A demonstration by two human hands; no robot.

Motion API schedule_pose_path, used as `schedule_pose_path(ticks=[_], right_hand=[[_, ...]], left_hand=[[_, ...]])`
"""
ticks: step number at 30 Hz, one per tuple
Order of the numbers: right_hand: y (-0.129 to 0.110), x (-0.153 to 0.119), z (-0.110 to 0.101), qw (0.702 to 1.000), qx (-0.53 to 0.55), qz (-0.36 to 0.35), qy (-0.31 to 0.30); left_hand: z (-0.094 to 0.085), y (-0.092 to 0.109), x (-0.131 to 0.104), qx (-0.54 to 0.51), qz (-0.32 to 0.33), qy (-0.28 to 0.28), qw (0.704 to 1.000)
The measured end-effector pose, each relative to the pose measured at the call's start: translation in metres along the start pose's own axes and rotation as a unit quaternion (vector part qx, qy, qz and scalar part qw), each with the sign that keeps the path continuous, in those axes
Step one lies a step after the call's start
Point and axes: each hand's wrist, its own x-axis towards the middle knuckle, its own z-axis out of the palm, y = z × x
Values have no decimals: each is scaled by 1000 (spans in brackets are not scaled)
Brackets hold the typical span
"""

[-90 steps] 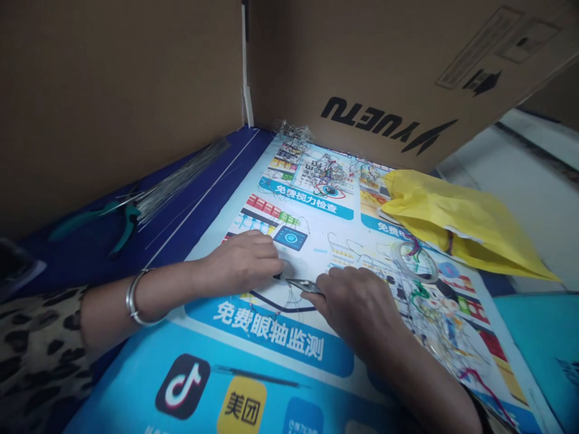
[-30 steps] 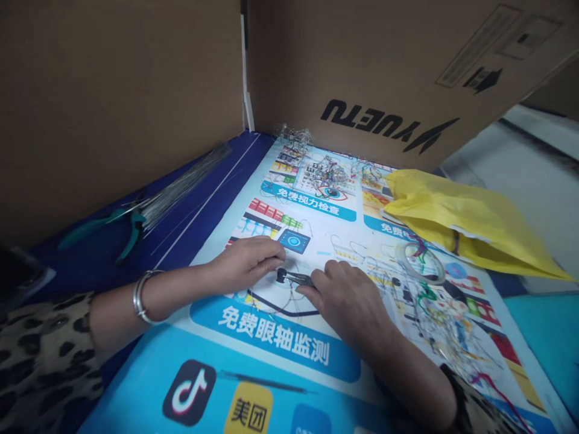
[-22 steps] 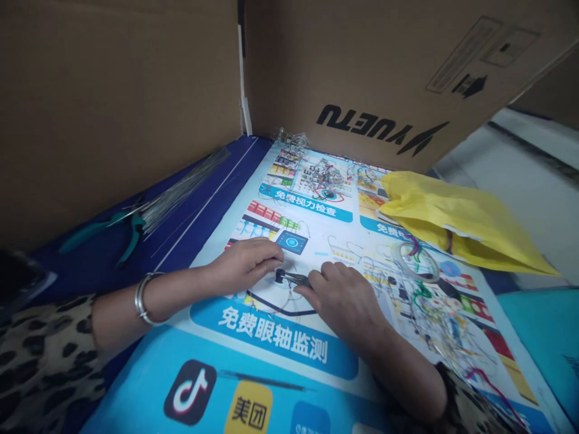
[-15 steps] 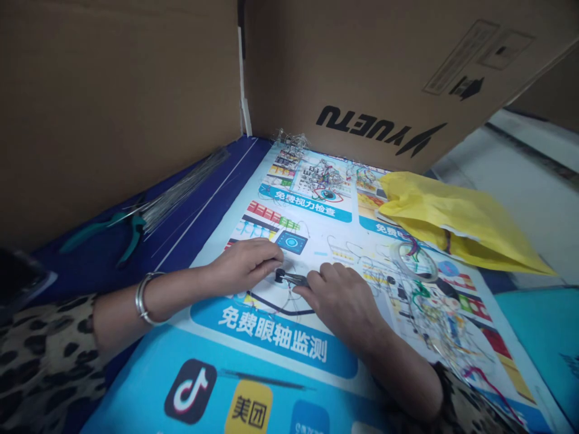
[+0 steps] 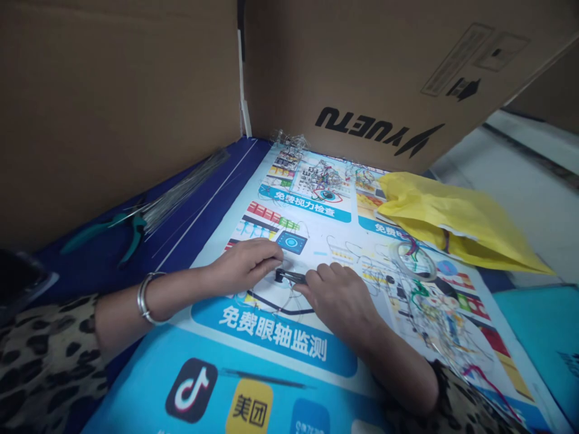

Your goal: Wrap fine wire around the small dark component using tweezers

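My right hand (image 5: 339, 301) is closed round a small pair of pliers (image 5: 296, 278), its dark metal jaws pointing left; the handles are hidden in the palm. At the tip of the jaws sits a small black piece (image 5: 278, 275). Just above and left of that piece, my left hand (image 5: 246, 263) is closed in a pinch. What lies between its fingertips is too small to make out. Thin bent wires lie on the printed sheet (image 5: 312, 377) around and below both hands.
A bundle of straight wires (image 5: 185, 190) and teal-handled pliers (image 5: 131, 232) lie at left. Tangled wires (image 5: 323, 175) are at the back, more at right by a clear tape roll (image 5: 416, 262). Beyond are a yellow bag (image 5: 461, 217) and cardboard walls (image 5: 362, 66).
The pliers' jaws have turned slightly at the black piece and now show darker. Both hands stay almost in the same place.
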Motion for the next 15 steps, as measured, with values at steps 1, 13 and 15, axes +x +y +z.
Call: schedule_pose_path(ticks=[1,13,15], right_hand=[[0,0,0,1000,0,1,-1],[1,0,5,1000,9,-2,3],[1,0,5,1000,11,1,0]], left_hand=[[0,0,0,-2,0,1,1000],[-1,2,1,-13,-6,-3,1000],[-2,2,1,-15,-8,-3,1000]])
